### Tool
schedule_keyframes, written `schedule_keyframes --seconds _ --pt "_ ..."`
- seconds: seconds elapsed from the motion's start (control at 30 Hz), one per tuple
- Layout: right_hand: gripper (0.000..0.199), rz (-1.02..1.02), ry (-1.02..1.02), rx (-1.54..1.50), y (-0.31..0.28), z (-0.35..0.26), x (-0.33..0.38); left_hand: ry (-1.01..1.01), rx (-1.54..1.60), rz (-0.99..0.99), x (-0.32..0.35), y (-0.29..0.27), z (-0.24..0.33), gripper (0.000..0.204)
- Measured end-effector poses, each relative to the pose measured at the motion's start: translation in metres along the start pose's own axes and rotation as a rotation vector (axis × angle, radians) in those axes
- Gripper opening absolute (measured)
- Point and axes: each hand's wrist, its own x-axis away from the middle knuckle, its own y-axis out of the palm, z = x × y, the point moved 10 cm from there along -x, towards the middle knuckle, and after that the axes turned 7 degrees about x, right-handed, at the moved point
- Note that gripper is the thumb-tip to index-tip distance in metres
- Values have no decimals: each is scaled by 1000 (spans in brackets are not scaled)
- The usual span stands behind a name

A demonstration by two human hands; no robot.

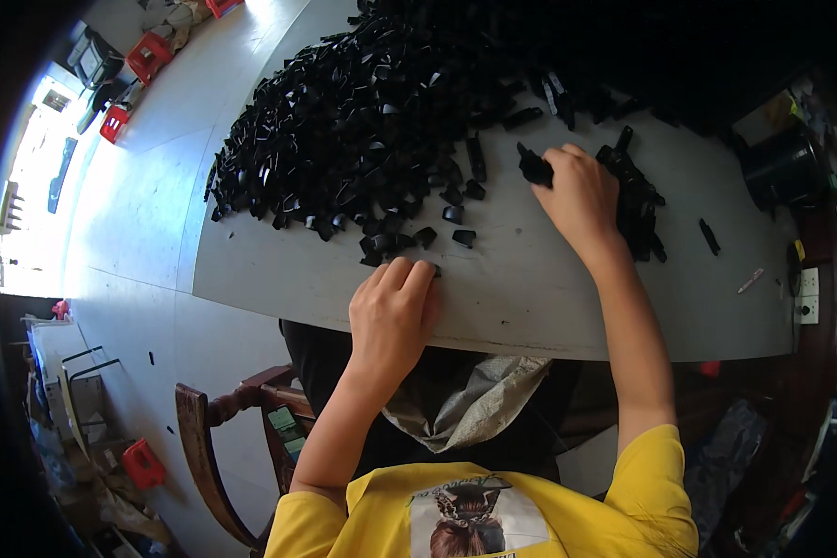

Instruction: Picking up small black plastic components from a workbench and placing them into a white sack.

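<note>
A big heap of small black plastic pieces (344,121) covers the far left and middle of the grey table (493,307). At the near edge of that heap, my left hand (392,302) is closed with its fingers curled down. A dark bit of a black piece shows beside its index finger; the fingertips themselves are hidden. Farther right, my right hand (581,191) grips a black plastic part (533,166) that sticks out to the left of the fingers. Just right of that hand lies a smaller pile of longer black parts (637,205).
A dark round container (783,167) stands at the table's right end. A single black part (709,236) and a whitish pen-like stick (750,281) lie nearby. Below the near edge are a pale sack (474,400) over my lap and a wooden chair (205,446). Red stools (149,56) stand far left.
</note>
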Motion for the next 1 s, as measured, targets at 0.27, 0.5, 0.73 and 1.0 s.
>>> schedule_keyframes --seconds 0.27,0.5,0.73,1.0 --pt "26 -194 -182 -615 -40 -51 81 -22 449 37 11 -13 6 16" --pt "31 -18 -428 -437 -75 -79 105 8 644 11 22 -33 20 20" --pt "41 -62 -447 -428 -80 -79 111 34 680 9 25 -39 27 19" --pt "41 -50 -435 -441 -84 -77 116 74 693 -5 25 -40 34 22"
